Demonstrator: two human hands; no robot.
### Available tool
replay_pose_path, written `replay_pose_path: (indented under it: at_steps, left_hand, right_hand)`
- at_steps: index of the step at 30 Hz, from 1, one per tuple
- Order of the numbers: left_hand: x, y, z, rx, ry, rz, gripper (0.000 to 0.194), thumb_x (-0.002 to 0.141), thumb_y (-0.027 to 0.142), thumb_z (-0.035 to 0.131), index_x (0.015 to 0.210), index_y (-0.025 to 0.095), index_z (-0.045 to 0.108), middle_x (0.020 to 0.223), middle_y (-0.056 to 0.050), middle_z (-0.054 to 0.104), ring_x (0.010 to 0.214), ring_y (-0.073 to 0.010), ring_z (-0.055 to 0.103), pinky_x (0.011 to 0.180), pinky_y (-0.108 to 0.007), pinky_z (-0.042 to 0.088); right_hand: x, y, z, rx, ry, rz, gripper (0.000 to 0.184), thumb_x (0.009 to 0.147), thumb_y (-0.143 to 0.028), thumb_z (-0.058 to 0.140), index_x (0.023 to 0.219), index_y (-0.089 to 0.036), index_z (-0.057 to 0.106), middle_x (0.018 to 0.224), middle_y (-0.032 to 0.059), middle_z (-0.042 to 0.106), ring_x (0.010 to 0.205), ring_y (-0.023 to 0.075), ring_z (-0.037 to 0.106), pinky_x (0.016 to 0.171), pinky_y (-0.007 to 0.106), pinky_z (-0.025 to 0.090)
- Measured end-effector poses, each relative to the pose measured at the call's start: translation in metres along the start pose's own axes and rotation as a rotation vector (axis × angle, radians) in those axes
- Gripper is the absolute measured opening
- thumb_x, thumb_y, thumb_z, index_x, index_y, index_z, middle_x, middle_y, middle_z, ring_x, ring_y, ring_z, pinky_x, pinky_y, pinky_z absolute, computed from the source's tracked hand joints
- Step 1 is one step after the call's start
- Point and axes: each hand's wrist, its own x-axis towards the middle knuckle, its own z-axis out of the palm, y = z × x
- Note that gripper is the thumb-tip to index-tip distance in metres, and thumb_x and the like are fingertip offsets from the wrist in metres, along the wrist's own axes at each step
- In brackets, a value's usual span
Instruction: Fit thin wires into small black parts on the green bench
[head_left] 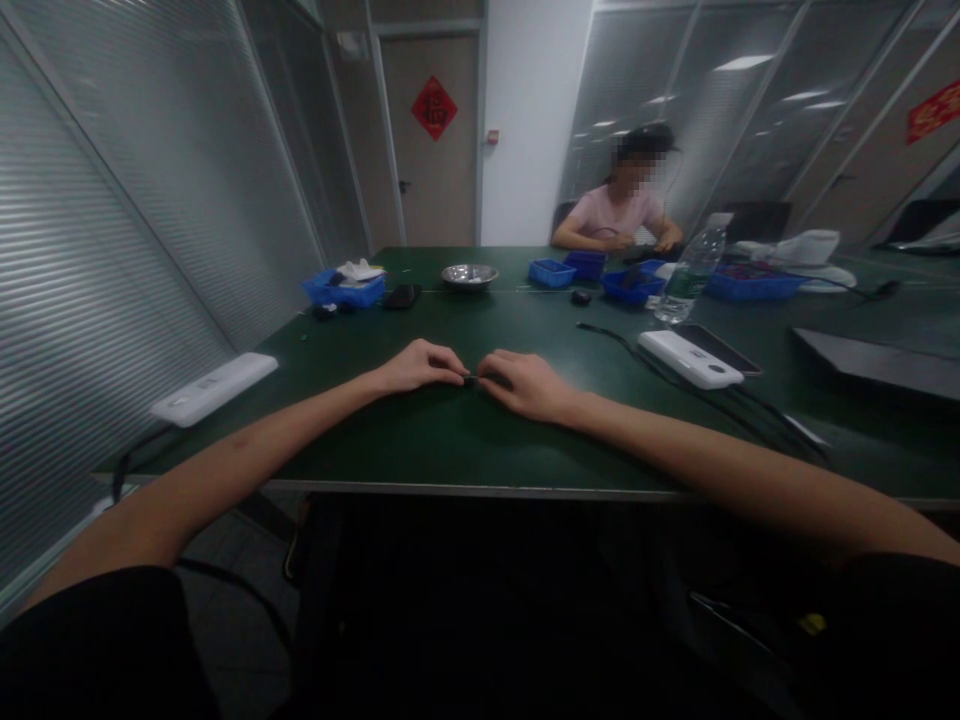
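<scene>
Over the dark green table [420, 440], my left hand [421, 367] and my right hand [529, 385] meet almost fingertip to fingertip. Between them is a small dark piece [470, 380], too tiny to name. The left thumb and fingers pinch it from one side. From the other side, the curled fingers of my right hand close in on it, and what they grip is mostly hidden. Beyond the hands stands a shiny metal bowl [469, 280] with small bits in it.
A blue basket [345, 292] and a black object [403, 297] lie back left; more blue baskets [551, 273] line the back right. A plastic bottle [694, 270], white power bank [690, 360], cable [611, 336] and laptop [877, 365] are right. Another white device [214, 390] lies left. A person [619, 215] sits opposite.
</scene>
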Motion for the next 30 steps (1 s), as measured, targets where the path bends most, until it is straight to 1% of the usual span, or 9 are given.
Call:
replay_pose_path:
  at_steps: [4,9,13,18,22,24,26,28,30]
  left_hand:
    - [0.001,0.002,0.003,0.006,-0.011,0.002,0.028,0.086,0.04,0.079,0.105,0.019,0.082,0.106,-0.009,0.078,0.099,-0.0218,0.071,0.092,-0.035,0.052]
    - [0.001,0.006,0.004,0.015,-0.013,-0.02,0.03,0.086,0.041,0.079,0.107,0.019,0.082,0.105,-0.008,0.079,0.098,-0.0219,0.071,0.091,-0.033,0.052]
    - [0.001,0.009,0.006,0.001,-0.024,-0.019,0.03,0.086,0.041,0.079,0.106,0.019,0.083,0.105,-0.008,0.078,0.098,-0.0216,0.07,0.089,-0.032,0.051]
    - [0.001,0.01,0.007,-0.007,-0.031,-0.018,0.035,0.086,0.04,0.08,0.114,0.019,0.08,0.108,-0.008,0.077,0.1,-0.0213,0.069,0.089,-0.032,0.051]
    - [0.001,0.01,0.005,0.012,-0.039,-0.007,0.042,0.086,0.039,0.08,0.123,0.019,0.077,0.107,-0.009,0.075,0.092,-0.0192,0.068,0.083,-0.032,0.052]
    - [0.001,0.011,0.004,0.033,-0.046,0.037,0.038,0.087,0.039,0.078,0.121,0.02,0.078,0.116,-0.011,0.073,0.098,-0.0202,0.068,0.085,-0.033,0.053]
    - [0.001,0.012,0.003,0.074,-0.059,0.083,0.032,0.089,0.039,0.076,0.116,0.021,0.08,0.124,-0.012,0.071,0.107,-0.0221,0.067,0.092,-0.035,0.052]
    - [0.0,0.012,0.002,0.113,-0.069,0.097,0.028,0.091,0.039,0.074,0.112,0.022,0.081,0.124,-0.012,0.071,0.11,-0.023,0.067,0.096,-0.036,0.051]
    - [0.0,0.01,-0.002,0.128,-0.066,0.079,0.028,0.091,0.041,0.074,0.111,0.022,0.081,0.122,-0.011,0.073,0.11,-0.0231,0.068,0.097,-0.036,0.051]
  right_hand:
    - [0.0,0.002,0.0,0.003,-0.008,-0.023,0.019,0.104,-0.032,0.053,0.115,-0.019,0.062,0.108,0.0077,0.067,0.086,0.0183,0.062,0.073,0.028,0.043]
    - [-0.001,0.004,0.001,0.041,0.004,-0.076,0.021,0.106,-0.032,0.05,0.117,-0.019,0.062,0.109,0.0085,0.066,0.09,0.0194,0.063,0.078,0.03,0.047]
    - [-0.001,0.001,0.0,0.064,-0.008,-0.103,0.024,0.107,-0.035,0.049,0.121,-0.02,0.061,0.112,0.0091,0.066,0.092,0.0199,0.064,0.078,0.031,0.048]
    - [-0.001,-0.001,-0.001,0.039,0.004,-0.056,0.023,0.107,-0.034,0.05,0.121,-0.02,0.061,0.112,0.0091,0.066,0.091,0.0197,0.063,0.077,0.03,0.047]
    - [-0.001,0.001,0.001,0.007,0.019,0.008,0.023,0.107,-0.035,0.049,0.12,-0.02,0.061,0.113,0.009,0.066,0.089,0.0192,0.063,0.075,0.029,0.045]
    - [0.0,0.002,0.002,-0.019,0.011,0.032,0.022,0.106,-0.035,0.05,0.119,-0.021,0.062,0.112,0.0085,0.067,0.09,0.0195,0.063,0.075,0.029,0.044]
    - [0.001,0.001,0.003,-0.043,-0.009,0.043,0.021,0.105,-0.035,0.052,0.116,-0.021,0.063,0.109,0.0076,0.068,0.09,0.0197,0.063,0.075,0.029,0.043]
    - [0.002,0.001,0.003,-0.059,-0.027,0.05,0.019,0.104,-0.035,0.053,0.113,-0.022,0.064,0.107,0.0071,0.069,0.089,0.0196,0.063,0.075,0.029,0.042]
    - [0.002,0.0,0.002,-0.071,-0.031,0.068,0.018,0.103,-0.034,0.054,0.112,-0.022,0.064,0.106,0.007,0.069,0.086,0.0193,0.063,0.073,0.028,0.041]
